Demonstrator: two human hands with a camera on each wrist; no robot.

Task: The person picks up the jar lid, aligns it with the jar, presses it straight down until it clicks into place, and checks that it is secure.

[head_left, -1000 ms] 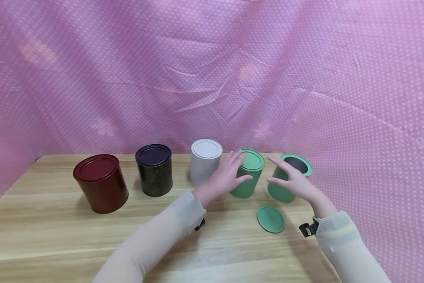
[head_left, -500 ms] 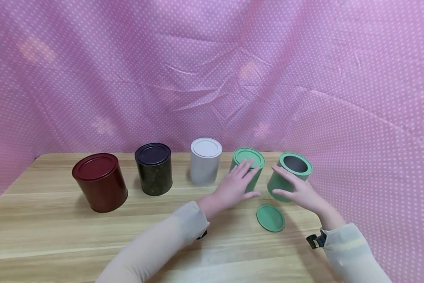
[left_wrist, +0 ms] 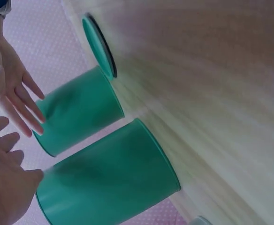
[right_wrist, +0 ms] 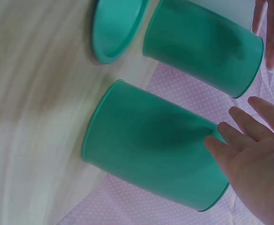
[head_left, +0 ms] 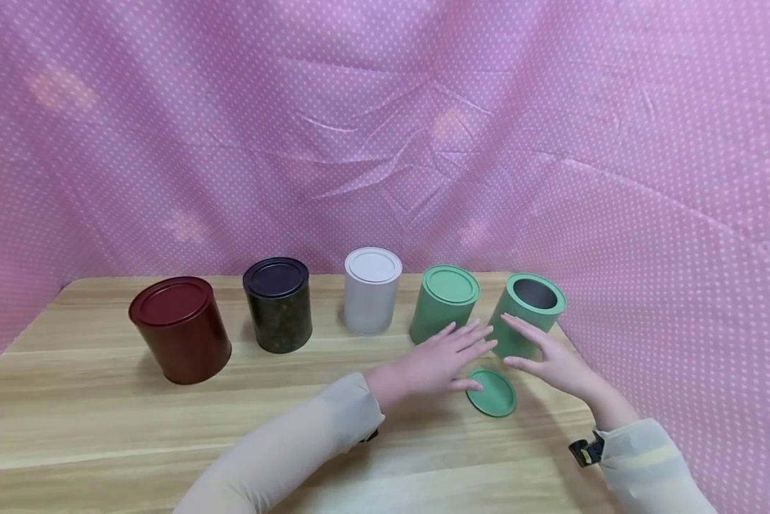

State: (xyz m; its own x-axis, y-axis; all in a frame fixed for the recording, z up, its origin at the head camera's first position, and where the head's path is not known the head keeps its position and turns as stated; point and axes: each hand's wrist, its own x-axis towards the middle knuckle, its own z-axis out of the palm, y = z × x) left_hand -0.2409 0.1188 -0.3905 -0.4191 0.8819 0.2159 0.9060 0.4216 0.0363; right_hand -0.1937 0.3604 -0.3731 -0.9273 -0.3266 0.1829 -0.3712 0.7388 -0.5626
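My left hand (head_left: 439,359) hangs over the table with its fingers spread, between the closed green can (head_left: 449,296) and the loose green lid (head_left: 496,397). Its thumb overlaps the lid's edge in the head view. My right hand (head_left: 555,363) holds nothing either; its straight fingers reach in front of the lidless green can (head_left: 531,303), whose dark inside shows. In the right wrist view the right hand (right_wrist: 254,150) is near that can's upper end. The lid lies flat on the wood in front of the two green cans.
A white can (head_left: 372,293), a black can (head_left: 278,307) and a dark red can (head_left: 182,332) stand to the left in a row, all with lids on. Pink dotted cloth (head_left: 385,128) hangs behind the wooden table (head_left: 134,442) and along its right side.
My left hand has come down and right, off the closed green can toward the lid. My right hand has drawn back slightly toward me. The cans and lid stay where they were.
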